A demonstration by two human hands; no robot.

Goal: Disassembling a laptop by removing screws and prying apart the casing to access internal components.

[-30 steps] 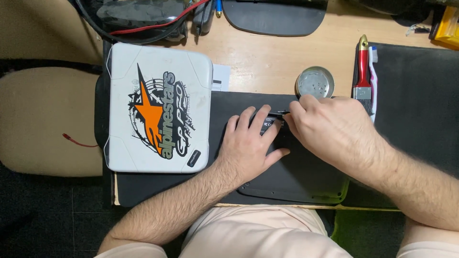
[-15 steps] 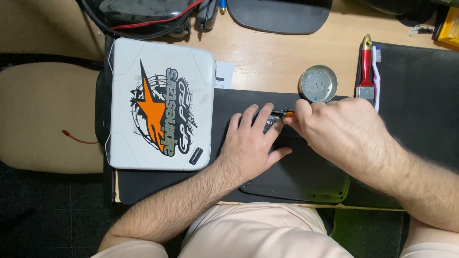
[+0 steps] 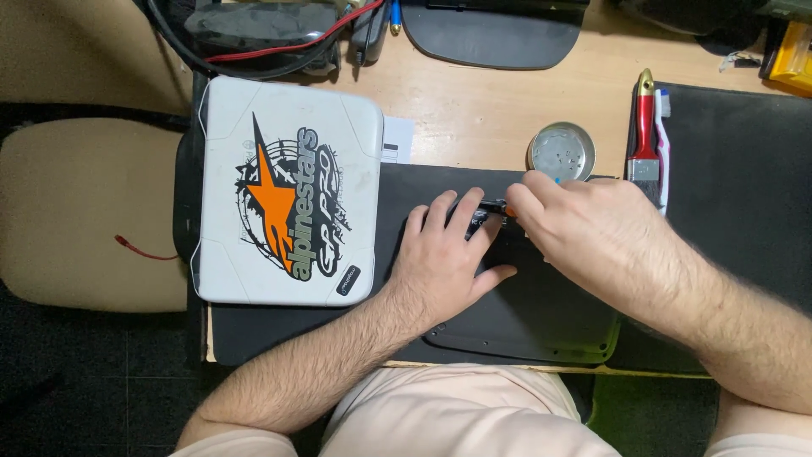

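Small dark metal part [image 3: 480,218] sits just right of the frame's centre, on a black mat [image 3: 279,326] that covers the near part of a light wooden tabletop [image 3: 474,110]. Most of the part is hidden under fingers, so its exact shape cannot be told. The left hand [image 3: 440,262] lies palm down over it, fingers spread and pressing it flat against the mat; this grip is released rather than clenched. The right hand [image 3: 592,233] comes in from the right, its fingertips pinched together on a thin tool with an orange tip [image 3: 507,207], which meets the dark part just beside the left fingertips.

Beneath both hands, toward the bottom centre, lies a flat dark panel with rounded corners [image 3: 541,330], its lower right edge showing green. Just above the right hand stands a small round silver tin [image 3: 562,152], open at the top. To its right lie a red-handled brush with a metal band [image 3: 645,127] and a white toothbrush [image 3: 663,144], side by side and pointing up the frame.

Left of the hands rests a white hard case with an orange and black star sticker [image 3: 288,190]. At the top left is a tangle of black and red cables [image 3: 254,38]; at the top centre, a dark curved pad [image 3: 491,38]. A beige cushioned seat [image 3: 85,211] fills the left edge.
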